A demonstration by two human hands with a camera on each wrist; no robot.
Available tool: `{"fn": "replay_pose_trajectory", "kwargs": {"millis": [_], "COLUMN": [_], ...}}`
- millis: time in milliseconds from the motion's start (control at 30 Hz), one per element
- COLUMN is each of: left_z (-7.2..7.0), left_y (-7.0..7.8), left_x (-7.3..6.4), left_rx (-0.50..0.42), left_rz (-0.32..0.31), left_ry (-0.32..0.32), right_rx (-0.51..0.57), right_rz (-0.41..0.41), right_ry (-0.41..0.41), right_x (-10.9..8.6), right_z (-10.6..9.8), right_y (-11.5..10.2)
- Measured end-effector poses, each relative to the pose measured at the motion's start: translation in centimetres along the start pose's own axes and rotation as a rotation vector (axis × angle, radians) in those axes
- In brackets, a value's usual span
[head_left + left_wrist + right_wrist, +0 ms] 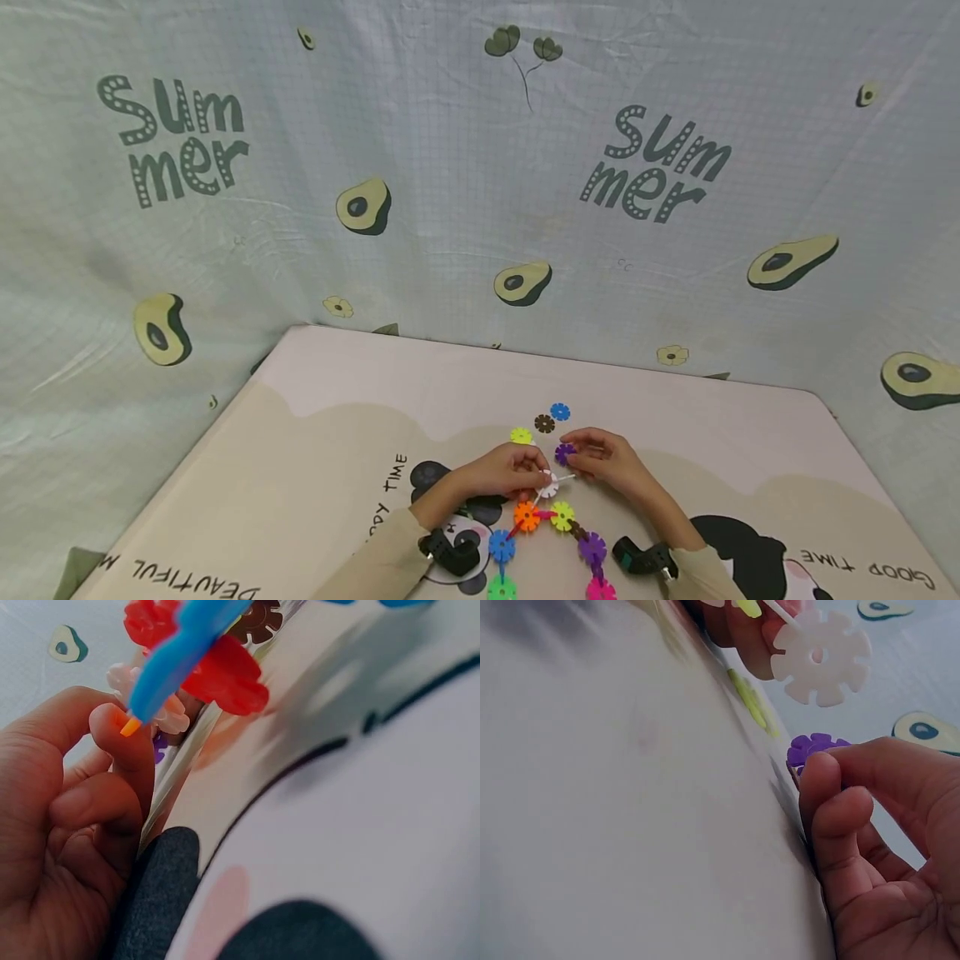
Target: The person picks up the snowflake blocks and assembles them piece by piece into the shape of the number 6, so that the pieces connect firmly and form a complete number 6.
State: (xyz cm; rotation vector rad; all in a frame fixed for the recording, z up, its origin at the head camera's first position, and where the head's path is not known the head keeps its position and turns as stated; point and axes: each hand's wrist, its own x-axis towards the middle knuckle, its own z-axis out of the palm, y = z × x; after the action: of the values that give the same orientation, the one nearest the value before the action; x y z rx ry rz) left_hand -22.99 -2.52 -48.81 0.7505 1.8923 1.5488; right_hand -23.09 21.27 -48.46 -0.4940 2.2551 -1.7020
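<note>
My left hand [513,468] pinches a white notched plastic disc [551,485] between thumb and fingers. Further white discs, seen edge-on, join it to a chain of coloured discs lying below, with an orange disc [527,517] and a yellow-green disc [562,516] at its top. Just to the right, my right hand [603,457] holds a purple disc [565,453] by its rim. In the right wrist view that purple disc [814,746] is apart from the white disc [821,658], and the fingertips partly cover it.
Loose yellow [521,435], brown [544,423] and blue [560,412] discs lie beyond the hands. The chain runs toward me on two sides, through a blue disc [502,546] and a purple one. A printed sheet hangs behind the table [330,367].
</note>
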Motion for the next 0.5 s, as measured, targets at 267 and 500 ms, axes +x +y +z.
{"fn": "replay_pose_trajectory", "kwargs": {"millis": [267, 500], "left_z": [0.03, 0.09], "left_y": [0.10, 0.08], "left_x": [-0.20, -0.04], "left_rx": [0.002, 0.004], "left_rz": [0.004, 0.017], "left_ry": [-0.007, 0.017], "right_rx": [0.125, 0.136], "right_rz": [-0.029, 0.006], "right_ry": [-0.047, -0.023], "right_x": [-0.74, -1.00], "right_z": [-0.64, -0.91], "right_y": [0.62, 0.85]}}
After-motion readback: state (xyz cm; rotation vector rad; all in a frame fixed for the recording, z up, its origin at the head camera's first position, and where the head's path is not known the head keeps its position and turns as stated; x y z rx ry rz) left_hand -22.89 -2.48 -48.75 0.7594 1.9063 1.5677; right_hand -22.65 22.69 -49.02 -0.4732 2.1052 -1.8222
